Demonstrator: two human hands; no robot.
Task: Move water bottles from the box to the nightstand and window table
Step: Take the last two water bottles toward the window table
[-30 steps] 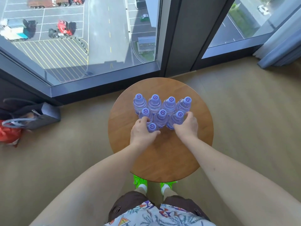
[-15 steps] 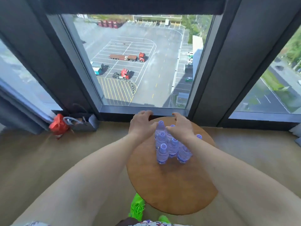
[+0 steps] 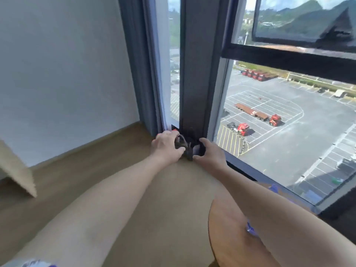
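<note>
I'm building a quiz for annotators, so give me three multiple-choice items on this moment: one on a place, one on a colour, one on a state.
1. Where is the round wooden table?
A. Lower right, by the window
B. Against the white wall
C. Far left corner

2. What colour is the curtain?
A. Red
B. Blue-grey
C. Yellow

3. What do the hands hold?
A. A bottle each
B. One bottle, in the left hand
C. No bottle

Answers:
1 A: the table shows under the right forearm, beside the window.
2 B: the curtain hangs blue-grey beside the dark frame.
3 C: the left hand and right hand reach forward with no bottle in either.
</note>
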